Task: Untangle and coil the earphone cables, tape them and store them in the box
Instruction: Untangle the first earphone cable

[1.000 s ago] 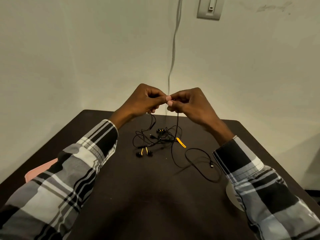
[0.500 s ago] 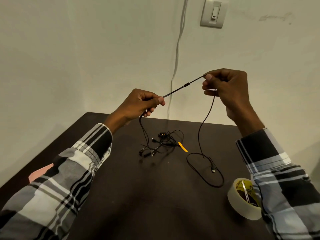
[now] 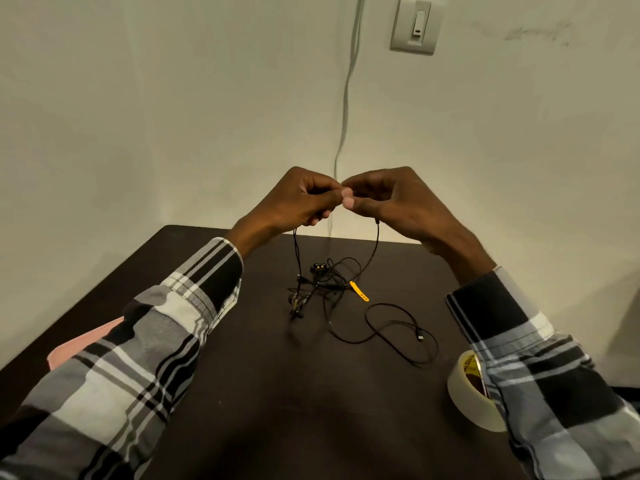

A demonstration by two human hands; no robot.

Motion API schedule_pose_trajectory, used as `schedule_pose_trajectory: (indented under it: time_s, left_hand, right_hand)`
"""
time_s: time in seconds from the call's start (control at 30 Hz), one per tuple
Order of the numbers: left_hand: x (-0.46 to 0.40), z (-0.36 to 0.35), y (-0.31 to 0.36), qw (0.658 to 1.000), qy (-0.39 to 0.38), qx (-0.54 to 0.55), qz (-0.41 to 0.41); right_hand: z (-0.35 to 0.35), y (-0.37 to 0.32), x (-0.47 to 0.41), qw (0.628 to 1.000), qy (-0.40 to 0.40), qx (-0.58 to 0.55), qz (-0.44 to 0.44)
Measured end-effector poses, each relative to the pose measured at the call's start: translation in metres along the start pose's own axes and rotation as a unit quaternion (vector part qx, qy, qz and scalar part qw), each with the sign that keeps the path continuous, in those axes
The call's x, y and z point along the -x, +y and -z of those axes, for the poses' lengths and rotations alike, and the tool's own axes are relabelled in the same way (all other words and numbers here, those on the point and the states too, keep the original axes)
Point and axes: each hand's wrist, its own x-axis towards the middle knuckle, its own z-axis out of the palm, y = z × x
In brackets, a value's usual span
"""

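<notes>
- The left hand [image 3: 300, 199] and the right hand [image 3: 384, 199] meet above the far half of the dark table [image 3: 263, 393], thumbs touching tip to tip. Each pinches the black earphone cable [image 3: 375, 251] between thumb and curled fingers.
- Holding the cable up in the air probably lets its weight pull the strands down, so that crossings show and a loop can be formed between the two pinches.
- From the left hand one strand drops straight to the tangle [image 3: 320, 284]; from the right hand another curves down to the same knot. The tangle lies on the table just under the hands, earbuds and a yellow strap [image 3: 359, 292] mixed into it.
- A loose run of cable with a small plug [image 3: 420, 337] sprawls towards the person's right, apart from the knot: this length looks freed, the rest does not.
- The tape roll [image 3: 467, 389] stands near the right sleeve, within easy reach for the taping step.
- Hidden: the stretch of cable inside the two grips, so whether a coil is begun there cannot be told.
- The right sleeve covers part of the tape roll.
- A pink object [image 3: 83, 344] shows at the left edge, mostly behind the left sleeve; whether it is the box cannot be told.
- How many earphones make up the tangle is too fine to make out.
</notes>
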Motion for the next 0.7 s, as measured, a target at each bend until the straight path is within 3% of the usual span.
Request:
schedule_pose_trajectory:
  time_s: [0.47,0.7]
  left_hand:
    - [-0.02,0.025,-0.031,0.986,0.082,-0.145,-0.017]
    - [-0.006,0.026,-0.068,0.984,0.072,-0.157,0.041]
  right_hand:
    - [-0.004,0.001,-0.025,0.991,0.114,-0.07,-0.004]
    - [0.015,-0.006,-0.024,0.976,0.186,-0.113,0.022]
